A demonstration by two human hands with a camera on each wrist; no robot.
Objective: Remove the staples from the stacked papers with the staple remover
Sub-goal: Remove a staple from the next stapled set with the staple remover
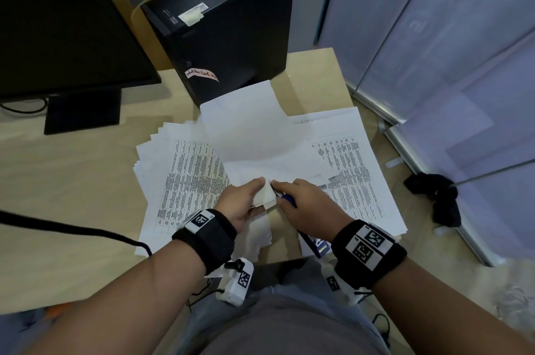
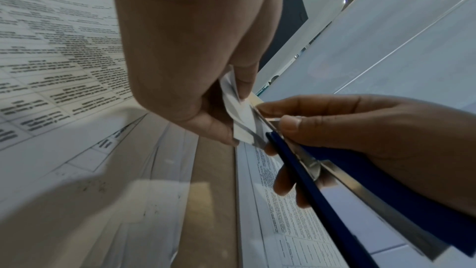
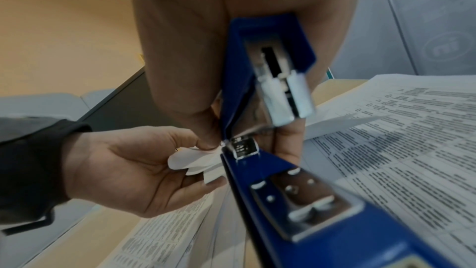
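My left hand pinches the stapled corner of a small paper bundle just above the desk, thumb on top and fingers beneath. My right hand grips a blue staple remover shaped like a stapler, its metal tip set against that corner. The left wrist view shows the paper corner between my left hand and the remover. In the right wrist view the remover meets the fanned corner. No staple can be made out.
Printed sheets lie spread on the desk to the left and right, with a blank sheet behind my hands. A black computer tower and monitor stand at the back. A black cable crosses the left.
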